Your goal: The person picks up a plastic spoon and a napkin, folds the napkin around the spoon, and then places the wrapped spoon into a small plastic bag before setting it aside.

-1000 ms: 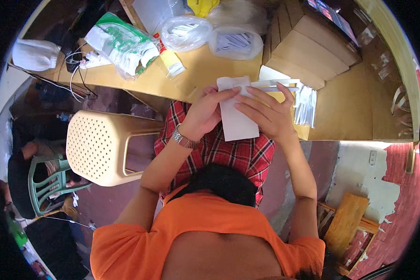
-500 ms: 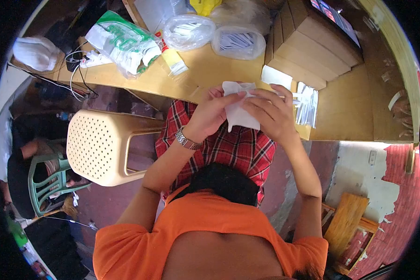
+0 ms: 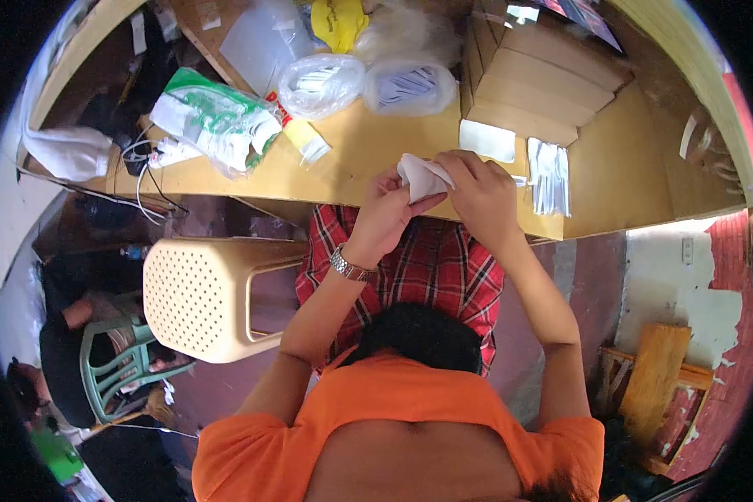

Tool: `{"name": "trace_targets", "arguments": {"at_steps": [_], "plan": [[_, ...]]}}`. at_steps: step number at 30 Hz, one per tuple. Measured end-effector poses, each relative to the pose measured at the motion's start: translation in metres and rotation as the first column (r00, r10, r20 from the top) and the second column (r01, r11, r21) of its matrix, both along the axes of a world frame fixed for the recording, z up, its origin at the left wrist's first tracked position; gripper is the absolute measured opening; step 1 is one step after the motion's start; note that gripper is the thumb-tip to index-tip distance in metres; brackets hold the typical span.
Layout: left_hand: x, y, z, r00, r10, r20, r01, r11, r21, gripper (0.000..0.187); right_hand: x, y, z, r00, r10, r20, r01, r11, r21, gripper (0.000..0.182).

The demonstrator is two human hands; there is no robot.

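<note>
Between my two hands is a thin white sheet [image 3: 422, 177], soft like paper or cloth, curled up at its upper edge. My left hand [image 3: 385, 213], below a metal wristwatch, grips its left side with the thumb and fingers. On the other side my right hand [image 3: 483, 197] pinches the sheet's right edge with bent fingers. Both hands are over the front edge of the table [image 3: 343, 159]. Just right of my right hand lie a flat white piece [image 3: 487, 140] and a stack of narrow white strips [image 3: 549, 177].
Two clear tubs with strips, the left tub [image 3: 320, 87] and right tub [image 3: 410, 87], stand at the back. Cardboard boxes [image 3: 544, 84] rise at the right. A green-white plastic bag [image 3: 213, 117] lies left. Beside my legs stands a beige stool [image 3: 197, 297]; a person sits on a green chair [image 3: 117, 368].
The white sheet, hanging flat before, is now folded or curled upward between my hands. My right hand has turned over its right edge. The view has shifted slightly.
</note>
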State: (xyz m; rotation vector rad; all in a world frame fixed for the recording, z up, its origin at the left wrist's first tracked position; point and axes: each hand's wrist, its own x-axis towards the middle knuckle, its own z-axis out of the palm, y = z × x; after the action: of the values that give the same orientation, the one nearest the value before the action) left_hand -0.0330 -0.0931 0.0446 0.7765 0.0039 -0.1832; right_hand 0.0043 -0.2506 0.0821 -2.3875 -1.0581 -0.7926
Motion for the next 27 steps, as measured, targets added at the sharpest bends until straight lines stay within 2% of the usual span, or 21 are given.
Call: {"name": "trace_targets", "arguments": {"at_steps": [3, 7, 13, 14, 16, 19, 25, 27], "plan": [[0.002, -0.001, -0.003, 0.999, -0.008, -0.031, 0.008, 1.0, 0.008, 0.028, 0.004, 0.002, -0.013, 0.996, -0.086, -0.021, 0.086, 0.996, -0.016, 0.025], [0.005, 0.004, -0.011, 0.997, -0.06, -0.056, 0.058, 0.998, -0.037, 0.027, 0.008, 0.005, -0.021, 0.996, -0.071, 0.052, 0.069, 0.996, 0.048, 0.02], [0.011, 0.015, 0.001, 0.985, -0.139, -0.103, 0.104, 0.952, -0.288, 0.03, 0.015, 0.01, -0.033, 0.985, -0.142, 0.094, 0.133, 0.987, 0.096, 0.02], [0.01, 0.015, 0.002, 0.992, -0.084, -0.092, 0.072, 0.989, -0.129, 0.03, 0.016, 0.01, -0.035, 0.984, -0.149, 0.098, 0.138, 0.985, 0.106, 0.019], [0.006, 0.011, 0.002, 0.999, 0.018, -0.046, -0.008, 0.982, 0.191, 0.031, 0.015, 0.011, -0.036, 0.983, -0.159, 0.094, 0.148, 0.982, 0.117, 0.019], [0.007, 0.006, -0.009, 0.994, 0.087, 0.064, -0.105, 0.91, 0.401, 0.028, 0.013, 0.011, -0.037, 0.985, -0.158, 0.069, 0.149, 0.982, 0.116, 0.017], [0.008, 0.007, -0.015, 0.987, 0.139, 0.075, -0.158, 0.843, 0.513, 0.022, 0.011, 0.013, -0.037, 0.98, -0.196, 0.044, 0.19, 0.976, 0.11, 0.017], [0.007, 0.007, -0.014, 0.986, 0.147, 0.074, -0.164, 0.852, 0.496, 0.022, 0.009, 0.015, -0.036, 0.972, -0.233, 0.015, 0.229, 0.967, 0.113, 0.019]]}}
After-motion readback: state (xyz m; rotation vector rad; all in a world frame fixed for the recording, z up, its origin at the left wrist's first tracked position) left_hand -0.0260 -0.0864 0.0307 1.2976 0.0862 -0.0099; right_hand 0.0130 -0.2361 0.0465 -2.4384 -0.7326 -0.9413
